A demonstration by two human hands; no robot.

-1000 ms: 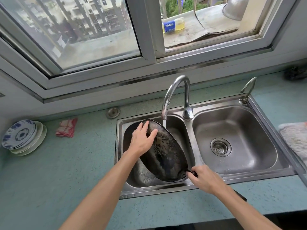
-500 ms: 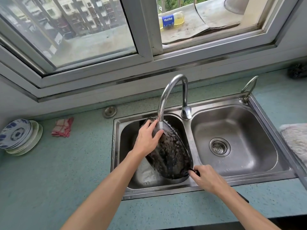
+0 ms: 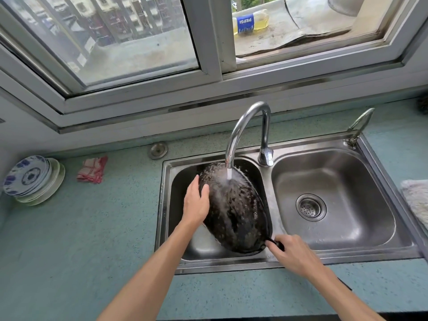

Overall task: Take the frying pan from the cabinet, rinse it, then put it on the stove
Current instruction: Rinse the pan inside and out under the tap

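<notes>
A black frying pan (image 3: 234, 209) is tilted on its side over the left basin of the steel double sink (image 3: 165, 205). Water runs from the chrome faucet (image 3: 245, 126) onto the pan's upper part and splashes. My right hand (image 3: 293, 256) grips the pan's black handle at the sink's front edge. My left hand (image 3: 195, 202) lies with straight fingers on the pan's left rim and surface. The stove and the cabinet are out of view.
The right basin (image 3: 335, 181) has a drain strainer (image 3: 310, 206). A stack of plates (image 3: 32, 179) and a red checked cloth (image 3: 92, 169) lie on the green counter at the left. A pale towel (image 3: 416, 198) lies at the right edge. A small tap (image 3: 359, 126) stands at the back right.
The pan has moved up under the running water, which now hits it and splashes. My left hand slid from the pan's upper rim down its left side.
</notes>
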